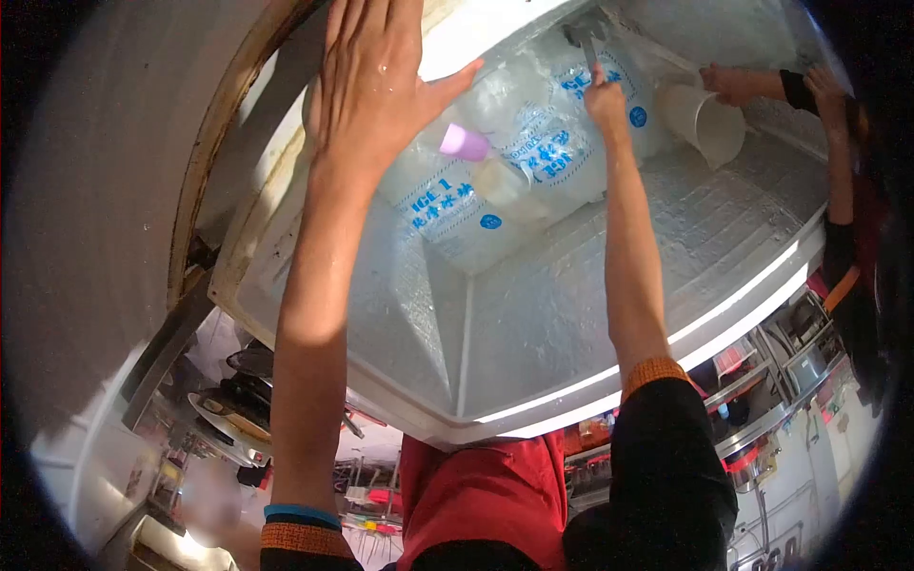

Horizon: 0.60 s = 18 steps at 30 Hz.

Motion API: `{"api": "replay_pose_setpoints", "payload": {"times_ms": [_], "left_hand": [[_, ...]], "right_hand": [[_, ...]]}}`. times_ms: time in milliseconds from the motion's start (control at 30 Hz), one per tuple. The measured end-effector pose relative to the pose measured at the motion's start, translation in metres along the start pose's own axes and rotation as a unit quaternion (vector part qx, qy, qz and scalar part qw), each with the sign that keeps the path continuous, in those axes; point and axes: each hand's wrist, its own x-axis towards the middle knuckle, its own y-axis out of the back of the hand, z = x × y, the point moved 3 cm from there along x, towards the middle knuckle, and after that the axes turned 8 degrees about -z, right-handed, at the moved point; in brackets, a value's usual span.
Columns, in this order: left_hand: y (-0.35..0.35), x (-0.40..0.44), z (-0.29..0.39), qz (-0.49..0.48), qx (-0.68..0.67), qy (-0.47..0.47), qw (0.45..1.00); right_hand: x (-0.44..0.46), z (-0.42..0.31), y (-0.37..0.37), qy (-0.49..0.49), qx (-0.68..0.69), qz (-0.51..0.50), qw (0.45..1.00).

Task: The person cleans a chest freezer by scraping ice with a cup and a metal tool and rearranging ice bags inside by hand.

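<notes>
A: Hands?
B: Left hand (pixel 373 105) spread wide over the ice chest's (pixel 543 324) far-left corner, contact unclear; right hand (pixel 605 100) grips a metal tool (pixel 586 42).
A: Tool position?
B: Near the far edge, by printed ice bags (pixel 547 138).

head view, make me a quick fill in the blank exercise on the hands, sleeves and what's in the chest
1. The person's ____ hand holds a tool.
2. On the plastic bags, the large English word reads ____.
3. The printing on those bags is ____ in colour.
4. That arm's sleeve cuff is ____ in colour.

Missing words: right; ICE; blue; orange
</notes>
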Motion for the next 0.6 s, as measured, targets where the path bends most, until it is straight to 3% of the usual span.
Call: {"api": "replay_pose_setpoints", "payload": {"times_ms": [33,133,200,267,333,400,467,500,567,600], "left_hand": [[-0.001,-0.001,-0.001,-0.004,-0.005,-0.007,1.0],[-0.005,-0.002,0.006,-0.035,-0.006,0.035,0.999],[-0.015,0.002,-0.01,0.028,0.046,-0.028,0.998],[-0.007,0.004,-0.003,0.006,0.034,-0.007,0.999],[-0.007,0.004,-0.002,0.002,0.039,-0.007,0.999],[0.001,0.008,0.005,0.008,0.019,-0.018,1.0],[0.001,0.005,0.004,0.009,-0.001,-0.016,1.0],[-0.001,0.003,0.002,0.009,0.005,-0.021,1.0],[-0.001,0.005,0.001,0.021,0.013,-0.031,0.999],[-0.001,0.001,0.002,0.016,0.005,-0.02,1.0]], "right_hand": [[0.009,0.037,-0.045,0.076,-0.035,0.06,0.995],[0.049,0.149,-0.131,0.018,-0.111,-0.042,0.993],[0.023,0.073,-0.047,-0.019,-0.084,-0.148,0.985],[-0.009,0.02,0.015,-0.124,0.082,-0.16,0.976],[-0.025,0.045,-0.043,-0.001,-0.001,-0.091,0.996],[-0.023,0.049,-0.051,0.114,-0.085,-0.019,0.99],[0.01,0.051,-0.039,-0.057,-0.083,-0.15,0.984],[0.001,0.037,-0.026,-0.057,-0.084,-0.155,0.983],[-0.016,0.0,0.009,-0.105,0.063,-0.104,0.987],[-0.02,0.022,-0.014,-0.106,0.064,-0.101,0.987]]}}
